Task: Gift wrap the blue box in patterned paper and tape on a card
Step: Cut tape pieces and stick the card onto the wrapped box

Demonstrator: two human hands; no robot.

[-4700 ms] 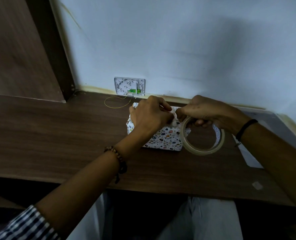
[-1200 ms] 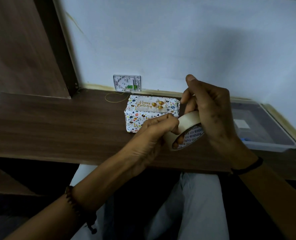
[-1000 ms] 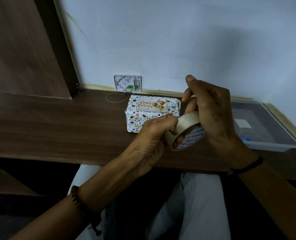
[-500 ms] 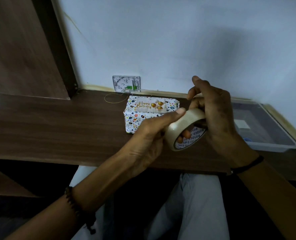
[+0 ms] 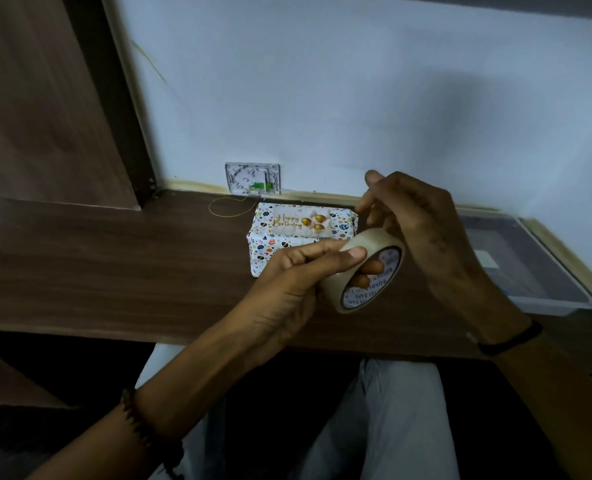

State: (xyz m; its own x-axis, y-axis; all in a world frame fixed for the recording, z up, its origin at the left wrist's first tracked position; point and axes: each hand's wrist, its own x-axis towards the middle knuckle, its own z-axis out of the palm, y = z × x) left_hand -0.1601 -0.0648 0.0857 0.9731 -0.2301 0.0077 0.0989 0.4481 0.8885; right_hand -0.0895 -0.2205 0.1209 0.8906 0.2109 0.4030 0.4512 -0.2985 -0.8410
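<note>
Box sits on bench, centre of frame, just short of the back wall; fully covered in patterned paper. Card lies flat on its top face, gold "Happy Birthday" script and gold balloons readable. Whether the card is taped down: cannot tell.

Tape is held in the air in front of the box, right of centre, tilted so the printed core faces lower right. It overlaps the box's lower right corner in view.

Left hand: gripping the tape, thumb pressed flat on the outer band, other fingers curled behind the roll. Two fingertips show through the core; whose they are, unclear.

Right hand: back towards me, above and right of the tape, fingers curled down at its far edge, one finger raised. Whether it grips the roll or only touches it: cannot tell.

Elsewhere: tray at right edge of bench, well apart from the box. Wall plate behind the box at the wall's foot, thin yellow wire looping from it onto the bench. Bead bracelet on left wrist, black band on right
</note>
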